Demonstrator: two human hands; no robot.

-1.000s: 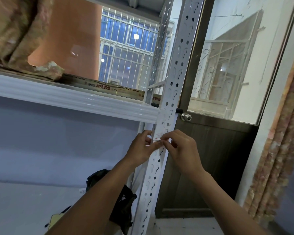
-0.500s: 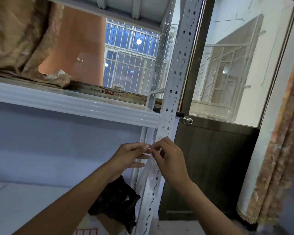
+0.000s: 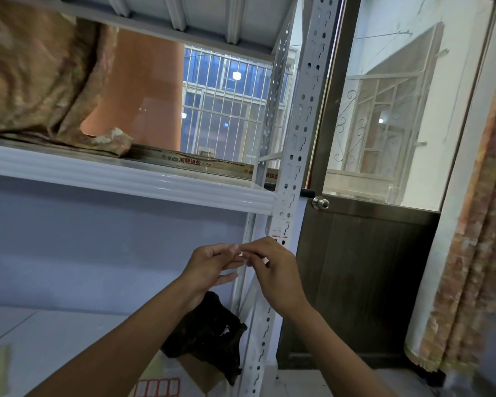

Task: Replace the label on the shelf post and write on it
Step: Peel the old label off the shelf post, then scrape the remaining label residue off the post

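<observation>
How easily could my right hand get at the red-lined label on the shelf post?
Likely easily: the label sits just above the right hand, nothing between, though its fingers pinch a scrap.

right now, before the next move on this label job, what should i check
1. Grip on the piece: ok. The left hand and right hand pinch a small pale scrap between their fingertips.
2. Whether the scrap is an old label or a new one: cannot tell, it is too small.
3. Spot on the shelf post bare: not ok. A red-lined label sits on it just above the right hand.
4. Fresh labels at hand: ok. A label sheet with red borders lies below.
5. A pen for writing: cannot tell, none in view.
</observation>
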